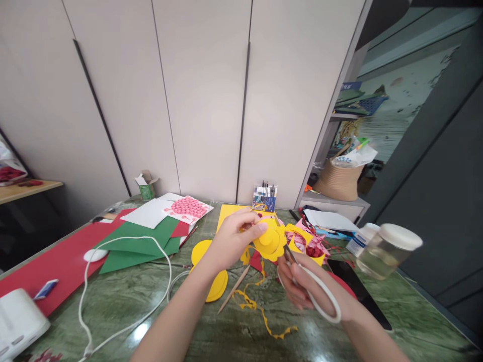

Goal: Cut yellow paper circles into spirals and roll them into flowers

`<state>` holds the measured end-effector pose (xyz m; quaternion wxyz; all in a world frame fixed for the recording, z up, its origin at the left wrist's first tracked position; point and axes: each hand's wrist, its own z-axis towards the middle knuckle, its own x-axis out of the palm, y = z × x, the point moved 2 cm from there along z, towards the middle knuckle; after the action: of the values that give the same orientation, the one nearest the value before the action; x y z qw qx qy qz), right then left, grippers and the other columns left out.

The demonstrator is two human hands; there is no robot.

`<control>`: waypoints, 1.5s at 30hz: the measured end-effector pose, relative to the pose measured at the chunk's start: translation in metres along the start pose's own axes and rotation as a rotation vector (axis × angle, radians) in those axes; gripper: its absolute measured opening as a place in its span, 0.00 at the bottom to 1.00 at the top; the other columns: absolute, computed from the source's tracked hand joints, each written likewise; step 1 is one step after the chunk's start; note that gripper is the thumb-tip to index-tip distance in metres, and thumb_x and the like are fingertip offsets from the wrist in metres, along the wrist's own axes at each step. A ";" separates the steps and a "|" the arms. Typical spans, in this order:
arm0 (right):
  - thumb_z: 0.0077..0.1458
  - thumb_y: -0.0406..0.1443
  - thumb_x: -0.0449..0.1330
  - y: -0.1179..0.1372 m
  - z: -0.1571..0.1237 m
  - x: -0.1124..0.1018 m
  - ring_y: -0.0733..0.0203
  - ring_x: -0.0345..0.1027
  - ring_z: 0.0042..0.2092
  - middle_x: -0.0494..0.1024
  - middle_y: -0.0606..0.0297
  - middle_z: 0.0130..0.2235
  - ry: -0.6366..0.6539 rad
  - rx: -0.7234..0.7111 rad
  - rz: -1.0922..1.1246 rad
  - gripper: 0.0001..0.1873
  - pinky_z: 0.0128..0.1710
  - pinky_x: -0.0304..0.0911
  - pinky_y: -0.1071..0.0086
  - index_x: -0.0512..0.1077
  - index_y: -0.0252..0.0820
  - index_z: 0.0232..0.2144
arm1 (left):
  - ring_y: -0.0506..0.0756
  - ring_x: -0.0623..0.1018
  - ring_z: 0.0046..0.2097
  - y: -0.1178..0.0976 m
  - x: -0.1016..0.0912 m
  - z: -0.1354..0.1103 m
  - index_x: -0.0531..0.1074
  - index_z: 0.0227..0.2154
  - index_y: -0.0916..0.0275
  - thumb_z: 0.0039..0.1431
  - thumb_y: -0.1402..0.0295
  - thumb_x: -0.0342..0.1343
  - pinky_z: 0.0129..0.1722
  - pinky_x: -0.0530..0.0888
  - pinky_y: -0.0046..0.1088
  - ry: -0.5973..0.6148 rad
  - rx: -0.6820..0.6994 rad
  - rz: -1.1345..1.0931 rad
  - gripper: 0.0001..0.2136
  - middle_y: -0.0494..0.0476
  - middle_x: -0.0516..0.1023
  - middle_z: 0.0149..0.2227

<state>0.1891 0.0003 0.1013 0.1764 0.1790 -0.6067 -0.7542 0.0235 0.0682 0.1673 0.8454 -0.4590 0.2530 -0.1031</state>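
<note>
Between thumb and fingers, my left hand [236, 236] pinches a yellow paper piece [272, 240] with a scalloped, flower-like edge. My right hand [298, 281] grips a pair of scissors [290, 254], its blades touching the paper's lower right edge; a pale loop shows at the wrist side. Yellow paper discs [217, 286] lie beside my left forearm. A curling yellow paper scrap [247, 300] trails across the table below the hands. Near it rests a wooden pencil-like stick [234, 289].
Red paper [68, 256] and green paper [139, 241] cover the left side, crossed by a white cable [124, 239]. Yellow and pink offcuts [304, 239] lie behind my right hand. A black phone [358, 291] and a lidded jar [387, 254] stand at the right. Cabinet doors [204, 100] rise behind.
</note>
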 end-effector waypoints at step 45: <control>0.61 0.48 0.50 0.021 -0.018 -0.017 0.72 0.51 0.18 0.58 0.74 0.21 0.159 0.265 -0.575 0.18 0.15 0.47 0.79 0.58 0.42 0.26 | 0.48 0.62 0.29 0.001 -0.025 -0.006 0.62 0.22 0.63 0.60 0.63 0.48 0.29 0.59 0.25 0.366 -0.068 0.165 0.13 0.48 0.61 0.26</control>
<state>0.2137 -0.0106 0.1196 -0.0219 0.4227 -0.6087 -0.6711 -0.0014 0.0746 0.1726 0.7750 -0.4385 0.4424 -0.1065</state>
